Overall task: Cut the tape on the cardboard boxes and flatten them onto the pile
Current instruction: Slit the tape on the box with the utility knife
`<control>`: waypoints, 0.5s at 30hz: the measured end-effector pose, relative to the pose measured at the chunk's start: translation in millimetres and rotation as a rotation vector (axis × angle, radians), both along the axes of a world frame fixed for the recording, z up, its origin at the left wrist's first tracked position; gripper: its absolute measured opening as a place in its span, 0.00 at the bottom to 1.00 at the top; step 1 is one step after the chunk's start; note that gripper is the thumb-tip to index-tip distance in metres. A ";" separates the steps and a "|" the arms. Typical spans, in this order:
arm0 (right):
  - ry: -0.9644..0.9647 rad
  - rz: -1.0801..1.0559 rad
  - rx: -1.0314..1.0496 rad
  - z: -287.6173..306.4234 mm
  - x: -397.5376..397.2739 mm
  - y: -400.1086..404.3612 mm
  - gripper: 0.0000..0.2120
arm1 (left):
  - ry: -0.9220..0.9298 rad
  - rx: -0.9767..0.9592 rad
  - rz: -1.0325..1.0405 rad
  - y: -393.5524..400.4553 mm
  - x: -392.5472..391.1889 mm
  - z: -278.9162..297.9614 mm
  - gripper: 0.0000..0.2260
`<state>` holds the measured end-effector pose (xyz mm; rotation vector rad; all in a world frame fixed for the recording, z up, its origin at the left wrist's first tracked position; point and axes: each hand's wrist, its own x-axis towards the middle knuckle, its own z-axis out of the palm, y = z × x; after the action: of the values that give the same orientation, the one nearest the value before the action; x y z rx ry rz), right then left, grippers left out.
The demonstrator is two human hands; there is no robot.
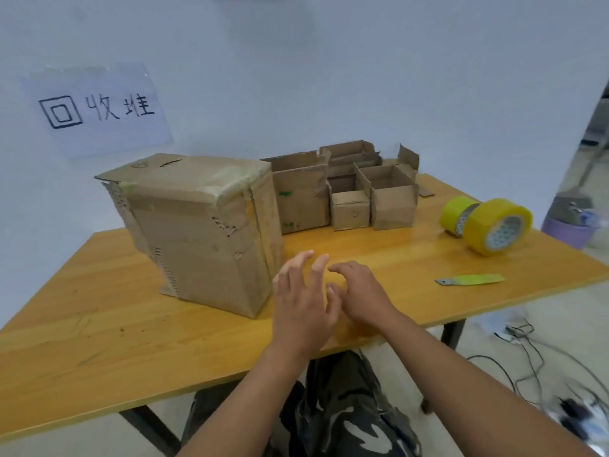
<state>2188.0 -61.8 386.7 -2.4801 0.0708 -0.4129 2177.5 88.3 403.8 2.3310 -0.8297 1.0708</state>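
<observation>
Two empty hands over the desk (99,324), left hand (301,301) and right hand (361,293) side by side, each grip released with fingers spread. Just left: large taped box (204,232), upright. Behind: smaller opened boxes (349,189). Right: green cutter (471,279), tape rolls (487,225).
</observation>
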 end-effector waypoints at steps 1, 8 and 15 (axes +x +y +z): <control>0.008 -0.036 -0.034 -0.4 -6.8 -13.2 0.19 | 0.054 0.050 -0.007 -11.2 -3.0 -1.3 0.24; 0.085 -0.312 -0.243 1.0 -59.7 -115.1 0.17 | 0.249 0.249 -0.077 -83.7 -6.6 -13.7 0.21; 0.305 -0.391 -0.329 -8.6 -91.0 -168.4 0.20 | 0.551 0.426 -0.060 -121.6 12.8 -38.9 0.24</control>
<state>2097.0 -230.2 378.1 -2.8393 0.6685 -0.2118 2190.3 -33.3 365.0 2.7235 -0.9558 0.1960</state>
